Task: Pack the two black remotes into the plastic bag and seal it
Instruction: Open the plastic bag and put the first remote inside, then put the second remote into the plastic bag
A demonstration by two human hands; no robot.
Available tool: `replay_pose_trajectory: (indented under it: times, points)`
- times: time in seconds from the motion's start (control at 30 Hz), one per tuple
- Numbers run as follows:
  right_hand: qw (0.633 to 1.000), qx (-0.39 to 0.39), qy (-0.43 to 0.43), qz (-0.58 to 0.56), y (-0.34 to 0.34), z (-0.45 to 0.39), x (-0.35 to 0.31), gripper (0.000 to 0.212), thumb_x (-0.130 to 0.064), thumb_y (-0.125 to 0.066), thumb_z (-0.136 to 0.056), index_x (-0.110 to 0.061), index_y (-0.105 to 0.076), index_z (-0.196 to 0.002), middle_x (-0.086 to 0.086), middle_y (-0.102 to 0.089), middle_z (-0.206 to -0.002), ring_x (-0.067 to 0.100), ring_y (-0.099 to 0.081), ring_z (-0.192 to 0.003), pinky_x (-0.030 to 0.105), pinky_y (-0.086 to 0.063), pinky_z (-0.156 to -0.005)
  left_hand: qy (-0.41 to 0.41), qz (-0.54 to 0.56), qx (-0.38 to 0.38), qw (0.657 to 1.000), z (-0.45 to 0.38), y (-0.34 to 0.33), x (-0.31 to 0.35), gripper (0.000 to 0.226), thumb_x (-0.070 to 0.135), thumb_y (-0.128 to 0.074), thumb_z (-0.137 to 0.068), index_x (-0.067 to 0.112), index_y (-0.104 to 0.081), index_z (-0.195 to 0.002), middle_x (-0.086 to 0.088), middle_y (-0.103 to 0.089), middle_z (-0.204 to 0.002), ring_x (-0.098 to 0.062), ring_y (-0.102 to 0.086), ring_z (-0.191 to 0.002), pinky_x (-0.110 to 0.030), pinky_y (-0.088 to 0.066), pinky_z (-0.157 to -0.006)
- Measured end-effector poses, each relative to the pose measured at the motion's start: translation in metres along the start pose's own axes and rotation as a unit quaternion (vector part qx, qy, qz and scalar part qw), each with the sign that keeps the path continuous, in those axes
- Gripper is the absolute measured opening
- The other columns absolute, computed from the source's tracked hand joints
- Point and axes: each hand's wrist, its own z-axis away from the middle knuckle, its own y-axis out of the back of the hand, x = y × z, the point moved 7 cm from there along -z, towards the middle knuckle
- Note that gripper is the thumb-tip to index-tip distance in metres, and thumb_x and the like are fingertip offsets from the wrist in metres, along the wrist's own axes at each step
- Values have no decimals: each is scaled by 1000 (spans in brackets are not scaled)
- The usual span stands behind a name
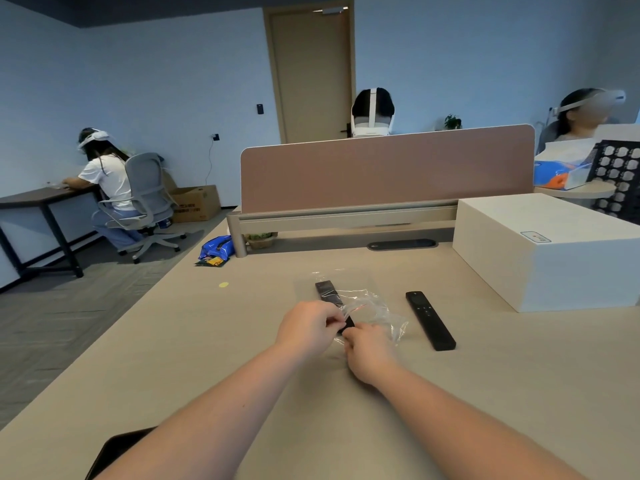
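- Beige table (pixel 194 348) filling the near and middle ground, both bare forearms reaching out over it from the near edge.
- Clear plastic bag (pixel 367 306) lying crumpled on the table at centre, its far end flat, its near end bunched up at the hands.
- First black remote (pixel 329 293) lying inside the bag, angled from far-left to near-right; far end seen through the film, near end poking out dark between the two hands.
- Left hand (pixel 308 327) at the bag's near-left edge, fingers curled in, thumb and fingertips pinched on the plastic film right beside the remote.
- Right hand (pixel 369 349) just near and right of the left one, almost touching it; fingers bent down and closed at the bag's mouth. Cannot tell whether gripping film alone or the remote's end too.
- Second black remote (pixel 430 320) bare on the table to the right of the bag, outside it, buttons up, lying nearly parallel to the first, apart from both hands.
- White box (pixel 554 258) far right on the table, well apart from the remotes.
- Pinkish desk divider (pixel 388 168) standing across the far edge of the table.
- Small yellow dot (pixel 224 284) on the table surface, far-left of the bag.
- Dark flat object (pixel 114 452) at the near-left table edge, partly hidden under the left forearm.
- Three other persons wearing headsets seated in the room beyond.
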Motion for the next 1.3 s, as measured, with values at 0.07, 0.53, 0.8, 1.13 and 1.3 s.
replay_pose_trajectory:
  times: [0.07,0.53,0.8,1.13,1.3]
  points:
    - [1000,-19,2,23,-2,-1,-1,34,-14,-37,-91,-21,-58,-118,7,-57,-122,30,-43,-116,40,-44,-93,0,0,0,1000,-1,1,-1,10,26,-64,-86,25,-72,-92,6,-74,-97,-17,-63,-92,-29,-51,-77]
    - [964,262,33,-32,72,46,41,25,-6,-50,-78,-10,-70,-92,7,-71,-88,34,-63,-88,41,-54,-73,4,-13,-5,1000,1,-2,-2,11,24,-61,-87,25,-70,-94,4,-73,-98,-21,-62,-94,-33,-52,-79]
    - [973,105,-194,74,67,44,121,44,-51,-49,-88,-20,-49,-120,4,-61,-115,26,-50,-113,36,-42,-91,10,0,42,999,7,1,5,9,26,-58,-89,21,-66,-90,3,-70,-90,-22,-61,-87,-33,-49,-73]
    - [948,181,-213,-152,95,57,103,21,-21,-52,-90,-16,-58,-110,12,-68,-92,33,-60,-89,35,-53,-72,15,4,30,999,4,-1,-1,6,22,-60,-87,22,-66,-87,2,-71,-89,-23,-61,-86,-35,-52,-73]
    - [952,168,-133,-218,125,75,66,43,-25,-61,-89,-19,-52,-131,5,-64,-126,25,-58,-115,32,-45,-95,64,19,36,997,2,-3,-6,8,22,-60,-86,23,-67,-86,-1,-72,-90,-26,-62,-87,-36,-53,-73]
